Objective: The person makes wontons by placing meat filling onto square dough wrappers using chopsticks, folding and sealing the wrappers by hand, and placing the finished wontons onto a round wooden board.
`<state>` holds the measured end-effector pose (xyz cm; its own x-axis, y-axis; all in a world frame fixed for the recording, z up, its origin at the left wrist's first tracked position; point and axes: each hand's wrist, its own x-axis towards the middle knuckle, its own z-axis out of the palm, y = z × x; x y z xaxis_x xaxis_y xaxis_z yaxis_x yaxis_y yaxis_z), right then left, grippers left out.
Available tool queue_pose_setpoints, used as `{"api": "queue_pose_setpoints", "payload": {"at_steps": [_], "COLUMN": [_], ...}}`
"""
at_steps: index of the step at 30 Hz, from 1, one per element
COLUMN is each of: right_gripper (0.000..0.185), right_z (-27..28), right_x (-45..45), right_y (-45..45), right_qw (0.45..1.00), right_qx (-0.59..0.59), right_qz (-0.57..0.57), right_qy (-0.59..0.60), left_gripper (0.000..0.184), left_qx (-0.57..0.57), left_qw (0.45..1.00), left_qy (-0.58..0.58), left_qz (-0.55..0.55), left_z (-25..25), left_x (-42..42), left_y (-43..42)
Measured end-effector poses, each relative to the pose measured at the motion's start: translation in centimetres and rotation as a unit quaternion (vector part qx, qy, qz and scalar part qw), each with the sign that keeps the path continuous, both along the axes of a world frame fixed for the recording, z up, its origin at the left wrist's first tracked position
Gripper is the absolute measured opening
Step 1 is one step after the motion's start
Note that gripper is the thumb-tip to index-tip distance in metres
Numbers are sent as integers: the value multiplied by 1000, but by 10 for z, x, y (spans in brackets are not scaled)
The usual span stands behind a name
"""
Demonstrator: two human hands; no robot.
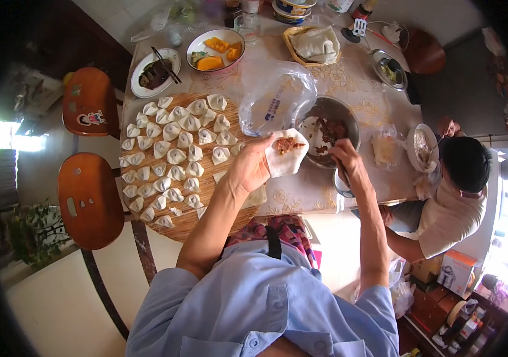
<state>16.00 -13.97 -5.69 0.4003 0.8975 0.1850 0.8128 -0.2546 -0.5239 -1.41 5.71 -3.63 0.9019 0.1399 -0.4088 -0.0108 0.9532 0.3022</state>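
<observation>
My left hand (249, 165) holds a pale square wonton wrapper (284, 165) out flat, with a dab of reddish minced filling (288, 144) on it. My right hand (350, 159) is closed around a thin dark utensil over the near right rim of a metal bowl (356, 122); its kind is not clear. Meat filling (332, 128) lies inside that bowl. To the left, a round wooden board (206, 166) carries many folded wontons (176, 156) in rows. A stack of wrappers (255, 198) is partly hidden below my left forearm.
A clear plastic bag (278, 89) lies behind the wrapper. Further back are a plate with chopsticks (141, 89), a bowl of orange pieces (209, 63) and a cloth-covered basket (313, 44). Another person (456, 202) sits at the right beside a white bowl (412, 157).
</observation>
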Motion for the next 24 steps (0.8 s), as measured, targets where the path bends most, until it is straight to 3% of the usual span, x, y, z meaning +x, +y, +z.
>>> {"api": "queue_pose_setpoints", "payload": {"at_steps": [1,4,7,9,11,15,21,24], "right_gripper": [23,25,18,24,42,31,21,16], "right_z": [2,-4,15,38,43,32,73,83], "right_x": [-1,3,-5,-24,-41,-52,-59,-65], "right_y": [0,2,11,17,26,31,25,22], "right_qw": [999,990,998,972,873,790,758,782], "right_qx": [-44,-22,53,36,77,98,85,98], "right_qz": [27,60,-26,-81,-84,-86,-87,-88], "right_qy": [-18,-129,-37,219,475,599,641,609], "left_gripper": [33,31,30,30,29,30,31,31], "left_qx": [7,26,48,76,79,85,129,237], "left_qw": [1000,1000,998,996,995,995,980,959], "left_qy": [-2,-9,-20,-30,-35,-38,-70,-75], "left_qz": [-4,-14,-21,-34,-43,-46,-131,-137], "left_z": [1,7,14,18,24,19,37,39], "left_x": [-1,-7,-11,-11,-11,-12,-26,-33], "left_y": [0,0,1,-1,-3,-5,4,5]}}
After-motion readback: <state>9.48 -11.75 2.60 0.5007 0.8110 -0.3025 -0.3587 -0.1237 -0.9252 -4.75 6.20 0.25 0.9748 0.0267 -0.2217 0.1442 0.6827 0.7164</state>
